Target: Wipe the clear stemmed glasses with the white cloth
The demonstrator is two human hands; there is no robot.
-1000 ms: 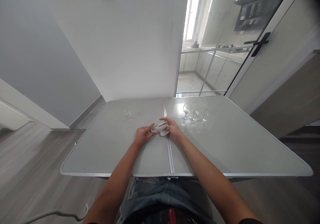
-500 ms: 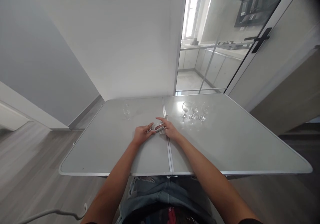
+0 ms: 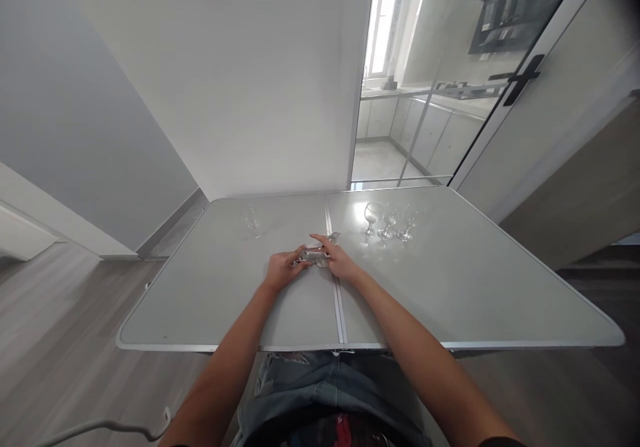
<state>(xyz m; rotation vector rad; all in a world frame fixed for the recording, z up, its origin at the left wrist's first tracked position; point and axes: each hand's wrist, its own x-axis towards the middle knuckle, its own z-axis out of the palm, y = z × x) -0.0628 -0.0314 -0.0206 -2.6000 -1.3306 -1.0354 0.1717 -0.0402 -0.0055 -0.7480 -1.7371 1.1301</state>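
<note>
A clear drinking glass (image 3: 313, 255) lies on its side between my hands, over the middle of the table. My left hand (image 3: 281, 270) grips its left end, thumb and fingers closed round it. At the other end is my right hand (image 3: 341, 262), pressing a pale cloth (image 3: 335, 236) against the glass; a bit of the cloth sticks out beyond the fingers. The index finger of the right hand stretches along the far side. How far the cloth reaches into the glass, I cannot tell.
Three stemmed glasses, the left one (image 3: 373, 218) round-bowled, stand upright in a row to the right. Farther left stands another clear glass (image 3: 253, 222). The grey folding table (image 3: 210, 294) has a metal seam (image 3: 340, 310) and meets a wall at the back.
The glass has turned slightly between my hands, and the cloth shows a little more beyond my right hand. Both hands stay in nearly the same place.
</note>
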